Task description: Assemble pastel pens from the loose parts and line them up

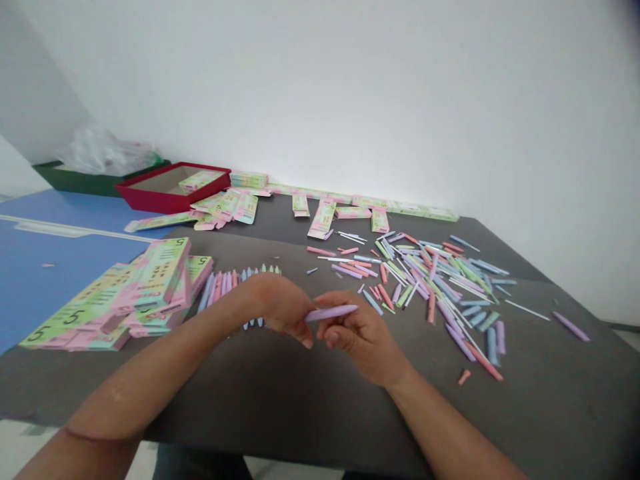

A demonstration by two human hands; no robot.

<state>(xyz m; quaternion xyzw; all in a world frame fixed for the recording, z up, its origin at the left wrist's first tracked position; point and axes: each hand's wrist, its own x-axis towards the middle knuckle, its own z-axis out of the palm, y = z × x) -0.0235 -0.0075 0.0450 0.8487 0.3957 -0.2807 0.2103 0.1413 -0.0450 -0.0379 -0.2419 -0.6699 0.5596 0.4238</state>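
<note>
A light purple pen [333,312] is held level above the dark table, between my two hands. My left hand [280,303] is bent at the wrist, with its fingers closed at the pen's left end. From the other side, the curled fingers of my right hand [353,333] close on the pen's middle, its right tip sticking out above them. Behind my left wrist lies a row of pastel pens [225,283], partly hidden by my arm. To the right of my right hand spreads a loose heap of coloured pen parts and thin white refills [440,273].
Stacked pink-and-green boxes [150,287] stand at the left. Opened flat boxes [225,205] lie behind them, near a red tray [173,193] and a green tray [85,180] with clear plastic. More boxes [420,211] line the wall. A single purple pen barrel [571,326] lies far right.
</note>
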